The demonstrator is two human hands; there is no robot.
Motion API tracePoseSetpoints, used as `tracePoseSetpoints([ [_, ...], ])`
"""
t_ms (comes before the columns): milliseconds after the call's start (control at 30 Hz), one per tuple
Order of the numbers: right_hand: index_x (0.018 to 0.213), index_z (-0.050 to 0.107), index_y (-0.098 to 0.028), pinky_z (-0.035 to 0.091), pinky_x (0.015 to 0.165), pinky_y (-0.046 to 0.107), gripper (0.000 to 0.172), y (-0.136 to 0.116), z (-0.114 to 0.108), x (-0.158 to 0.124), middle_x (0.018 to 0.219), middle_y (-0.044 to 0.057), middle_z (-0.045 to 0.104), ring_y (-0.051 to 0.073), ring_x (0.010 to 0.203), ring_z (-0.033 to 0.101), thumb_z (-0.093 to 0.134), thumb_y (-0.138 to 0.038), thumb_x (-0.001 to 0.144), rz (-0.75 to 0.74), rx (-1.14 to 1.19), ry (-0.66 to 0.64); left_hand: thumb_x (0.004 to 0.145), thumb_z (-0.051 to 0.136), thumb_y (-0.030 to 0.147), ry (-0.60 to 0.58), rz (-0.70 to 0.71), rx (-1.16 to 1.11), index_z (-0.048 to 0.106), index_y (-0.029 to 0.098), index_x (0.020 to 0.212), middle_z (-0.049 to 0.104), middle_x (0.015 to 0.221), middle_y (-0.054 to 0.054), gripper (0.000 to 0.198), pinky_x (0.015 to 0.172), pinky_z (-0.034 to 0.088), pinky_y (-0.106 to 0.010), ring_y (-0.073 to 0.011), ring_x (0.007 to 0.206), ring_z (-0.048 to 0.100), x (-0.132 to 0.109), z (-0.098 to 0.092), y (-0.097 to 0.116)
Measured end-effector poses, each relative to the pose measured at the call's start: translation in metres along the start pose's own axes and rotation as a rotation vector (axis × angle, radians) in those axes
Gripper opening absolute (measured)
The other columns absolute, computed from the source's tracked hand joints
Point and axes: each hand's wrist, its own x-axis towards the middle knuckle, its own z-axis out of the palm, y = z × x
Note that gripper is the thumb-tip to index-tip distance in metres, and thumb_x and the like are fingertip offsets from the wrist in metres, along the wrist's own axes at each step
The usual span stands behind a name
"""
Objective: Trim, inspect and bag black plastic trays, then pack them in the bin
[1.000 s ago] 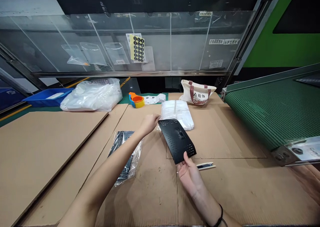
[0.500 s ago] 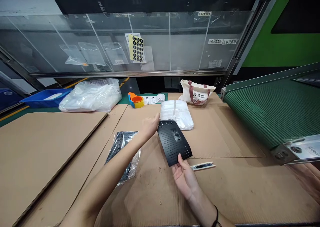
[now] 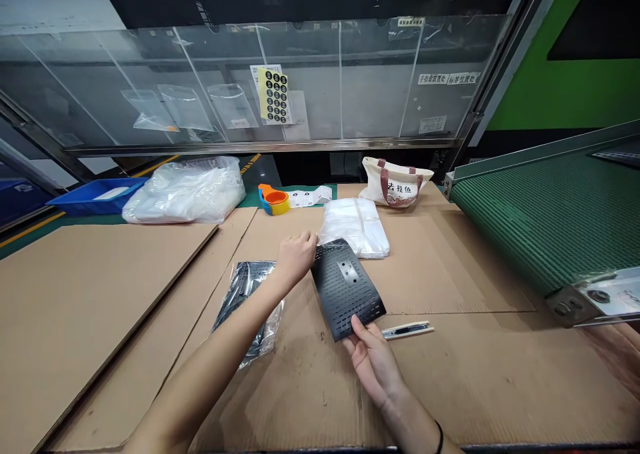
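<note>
Fingers (image 3: 358,329) of right hand (image 3: 373,367) pinch lower edge of black perforated metal panel (image 3: 345,287), thumb on top. Left hand (image 3: 296,259) half curled, just beside panel's upper-left edge, grip unclear. Panel over cardboard sheet (image 3: 310,401), between plastic-bagged black panel (image 3: 245,301) and slim black-and-white tool (image 3: 407,331).
</note>
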Motion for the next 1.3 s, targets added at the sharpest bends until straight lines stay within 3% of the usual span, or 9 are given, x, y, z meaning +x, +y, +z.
tracePoseSetpoints([
  [67,0.068,0.067,-0.017,0.056,0.070,0.020,0.040,-0.003,-0.002,0.000,0.081,0.000,0.076,0.011,0.076,0.071,0.094,-0.027,0.042,0.007,-0.042,-0.014,0.096,0.029,0.021,0.011,-0.011,-0.014,0.059,0.014,0.097,0.068,0.100,-0.017,0.031,0.065,0.043,-0.032,-0.0278,0.089,0.066,0.003,0.001,0.003],
  [200,0.068,0.066,-0.019,0.056,0.069,0.019,0.042,-0.007,-0.001,-0.001,0.080,-0.002,0.076,0.011,0.076,0.070,0.095,-0.028,0.038,-0.053,0.001,0.042,0.096,0.028,0.019,-0.003,-0.021,-0.043,0.055,0.013,0.108,0.070,0.083,-0.013,0.031,0.058,0.042,-0.029,-0.0257,0.075,0.068,0.009,0.003,0.009],
  [367,0.072,0.066,-0.019,0.055,0.064,0.019,0.039,-0.008,-0.002,-0.002,0.080,-0.001,0.075,0.011,0.073,0.070,0.093,-0.030,0.047,-0.103,-0.083,0.001,0.093,0.032,0.014,-0.024,0.127,-0.083,0.057,0.016,0.112,0.071,0.078,-0.010,0.031,0.058,0.045,-0.027,-0.0235,0.072,0.069,0.000,-0.001,0.028],
  [500,0.075,0.066,-0.021,0.056,0.067,0.018,0.042,-0.003,-0.005,-0.009,0.082,-0.005,0.075,0.010,0.076,0.069,0.093,-0.030,0.044,-0.195,0.013,0.084,0.089,0.034,0.007,-0.024,0.181,-0.104,0.051,0.013,0.128,0.071,0.074,-0.010,0.043,0.057,0.047,-0.026,-0.0218,0.067,0.069,-0.014,-0.014,0.049],
  [733,0.082,0.069,-0.023,0.057,0.067,0.018,0.043,0.002,-0.015,-0.018,0.089,-0.003,0.076,0.012,0.083,0.070,0.092,-0.031,0.047,-0.132,-0.024,0.086,0.089,0.036,0.006,-0.036,0.295,-0.079,0.042,0.021,0.142,0.071,0.078,-0.007,0.056,0.057,0.049,-0.025,-0.0190,0.067,0.069,-0.031,-0.022,0.066],
  [967,0.085,0.071,-0.021,0.058,0.075,0.026,0.038,0.006,-0.022,-0.021,0.093,0.002,0.076,0.016,0.085,0.071,0.090,-0.031,0.054,-0.044,-0.151,-0.011,0.086,0.035,0.002,0.038,0.217,-0.077,0.036,0.022,0.146,0.067,0.070,-0.004,0.064,0.053,0.044,-0.021,-0.0155,0.059,0.065,-0.045,-0.022,0.062],
  [1100,0.082,0.071,-0.023,0.057,0.077,0.024,0.038,0.005,-0.022,-0.020,0.092,0.000,0.076,0.015,0.085,0.070,0.091,-0.033,0.051,-0.155,-0.065,0.074,0.086,0.039,0.004,0.051,0.357,-0.139,0.039,0.026,0.144,0.068,0.071,-0.003,0.062,0.053,0.044,-0.023,-0.0158,0.059,0.064,-0.052,-0.029,0.062],
  [1233,0.082,0.071,-0.021,0.057,0.075,0.024,0.034,-0.002,-0.021,-0.016,0.087,0.000,0.075,0.015,0.084,0.069,0.090,-0.027,0.054,-0.024,-0.155,-0.022,0.089,0.041,0.010,0.051,0.439,-0.193,0.041,0.025,0.141,0.069,0.072,-0.002,0.054,0.051,0.042,-0.023,-0.0155,0.058,0.064,-0.064,-0.027,0.069],
  [1300,0.077,0.070,-0.021,0.056,0.074,0.023,0.031,-0.005,-0.022,-0.010,0.081,-0.001,0.074,0.014,0.079,0.068,0.089,-0.030,0.054,-0.114,-0.096,-0.029,0.090,0.043,0.012,0.034,0.536,-0.215,0.041,0.025,0.140,0.068,0.071,-0.001,0.052,0.048,0.040,-0.022,-0.0139,0.056,0.062,-0.074,-0.026,0.075],
])
